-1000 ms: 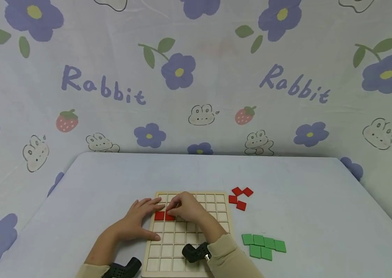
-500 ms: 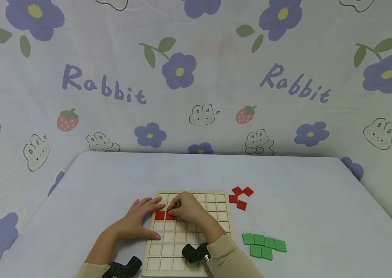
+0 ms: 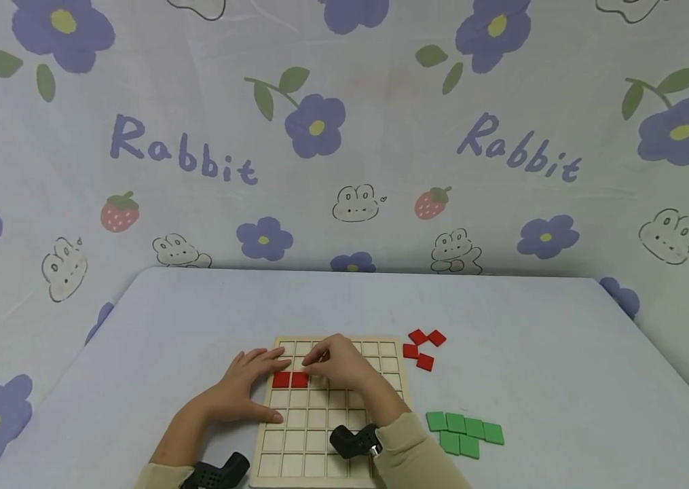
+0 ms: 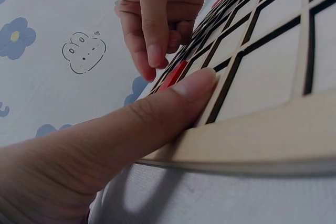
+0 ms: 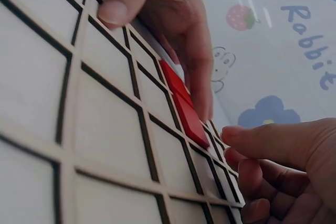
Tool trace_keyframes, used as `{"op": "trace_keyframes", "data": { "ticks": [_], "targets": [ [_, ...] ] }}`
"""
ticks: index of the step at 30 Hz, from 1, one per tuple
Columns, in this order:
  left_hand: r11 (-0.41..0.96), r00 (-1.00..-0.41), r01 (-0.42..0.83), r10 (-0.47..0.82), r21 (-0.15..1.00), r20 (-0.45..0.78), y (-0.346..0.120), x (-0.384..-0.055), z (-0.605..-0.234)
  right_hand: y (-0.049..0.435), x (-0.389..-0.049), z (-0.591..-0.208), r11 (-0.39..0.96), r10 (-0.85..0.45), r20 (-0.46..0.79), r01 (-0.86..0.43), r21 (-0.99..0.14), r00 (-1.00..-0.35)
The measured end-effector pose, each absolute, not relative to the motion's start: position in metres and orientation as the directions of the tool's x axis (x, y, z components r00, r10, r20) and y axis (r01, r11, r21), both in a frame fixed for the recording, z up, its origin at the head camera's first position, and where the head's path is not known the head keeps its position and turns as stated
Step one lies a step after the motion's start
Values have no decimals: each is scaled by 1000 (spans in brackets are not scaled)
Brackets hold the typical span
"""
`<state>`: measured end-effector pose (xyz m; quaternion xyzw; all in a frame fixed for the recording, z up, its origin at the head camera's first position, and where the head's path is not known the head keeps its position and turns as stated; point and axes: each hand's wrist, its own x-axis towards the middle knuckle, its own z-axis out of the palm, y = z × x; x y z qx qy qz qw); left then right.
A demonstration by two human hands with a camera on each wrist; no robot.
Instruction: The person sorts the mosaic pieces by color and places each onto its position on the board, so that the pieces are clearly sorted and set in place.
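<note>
Hanging just above a wooden grid board (image 3: 293, 465), the person's right hand (image 3: 339, 365) has its fingers loosely bent, thumb and forefinger close together, with nothing in their hold. Its fingertips are close to the second of two red square tiles (image 3: 299, 379), which sit side by side in separate cells of the third row from the board's far edge, starting at its left edge. Whether they touch the board I can't tell from here.

The left hand (image 3: 241, 387) is spread wide, gripping nothing: its thumb rests on the board's left edge, and its other fingers reach that edge nearer the far left corner.

Off the board's far right corner, four loose red tiles (image 3: 425, 363) lie on the white-covered table (image 3: 533, 339). Further down that side, well apart from them, are six green square tiles (image 3: 455, 422), four in one row and two beneath. Two black wrist devices (image 3: 353, 441), one per arm, show beside the beige sleeves (image 3: 420, 451).
</note>
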<state>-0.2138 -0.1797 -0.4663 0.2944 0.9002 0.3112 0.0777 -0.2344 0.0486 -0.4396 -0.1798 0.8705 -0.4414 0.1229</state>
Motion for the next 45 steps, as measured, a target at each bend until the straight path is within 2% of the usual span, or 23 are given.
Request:
{"op": "trace_keyframes", "data": {
  "ticks": [9, 17, 34, 45],
  "targets": [
    [625, -821, 465, 569, 627, 41, -182, -213, -469, 75, -239, -438, 526, -384, -44, -179, -832, -922],
    [628, -820, 473, 571, 617, 47, -181, -213, -471, 105, -243, -436, 542, -273, -58, -104, -834, -960],
    [630, -821, 476, 568, 613, 54, -180, -214, -469, 149, -244, -425, 484, -144, -95, 14, -875, -985],
    [635, -821, 471, 569, 613, 41, -178, -213, -466, 174, -248, -430, 532, -31, -99, 68, -844, -995]
  ]
}}
